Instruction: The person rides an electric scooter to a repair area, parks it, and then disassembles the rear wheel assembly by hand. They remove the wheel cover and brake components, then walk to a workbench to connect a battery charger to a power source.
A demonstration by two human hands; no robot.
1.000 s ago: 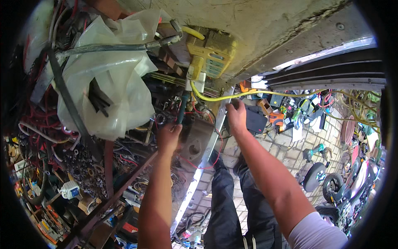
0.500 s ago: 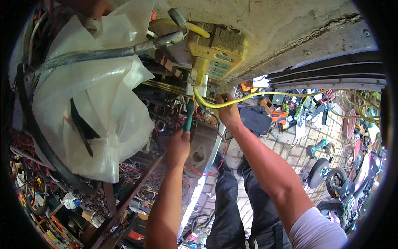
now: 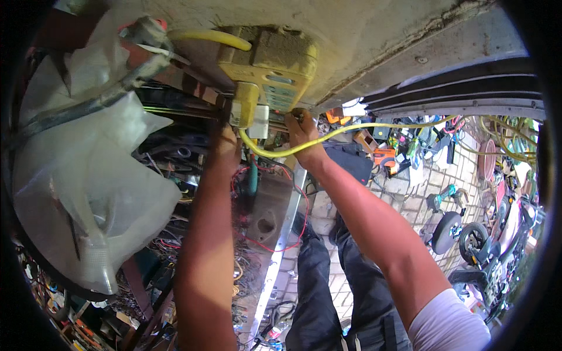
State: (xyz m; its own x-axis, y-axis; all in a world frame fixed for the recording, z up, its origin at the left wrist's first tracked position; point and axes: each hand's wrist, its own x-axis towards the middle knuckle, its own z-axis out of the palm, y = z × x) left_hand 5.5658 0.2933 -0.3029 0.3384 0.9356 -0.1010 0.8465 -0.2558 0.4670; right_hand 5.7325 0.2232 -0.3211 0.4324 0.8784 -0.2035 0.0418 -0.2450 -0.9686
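Note:
A dusty yellow power strip [image 3: 281, 64] hangs on the wall in front of me, with a yellow plug [image 3: 246, 104] and a white adapter [image 3: 260, 121] at its lower left side. Up beside the plug is my left hand [image 3: 225, 143], its fingers mostly hidden. My right hand [image 3: 302, 130] is closed just below the strip's lower end, behind the yellow cable [image 3: 281, 153]; what its fingers hold is too small to name. Below the adapter, a green-handled tool [image 3: 253, 177] stands upright, apart from both hands. A thin red wire [image 3: 305, 202] loops beneath my right hand.
Translucent plastic sheeting [image 3: 88, 175] and a thick dark hose [image 3: 96, 105] fill the left. A metal block with a hole [image 3: 266, 216] lies by the bench edge. On the paved floor are a cordless drill [image 3: 442, 198], wheels [image 3: 446, 233] and scattered tools; a motorcycle stands far right.
My left hand has let go of the green-handled tool and moved up and left beside the yellow plug. The right hand stays under the power strip. The whole view has shifted slightly.

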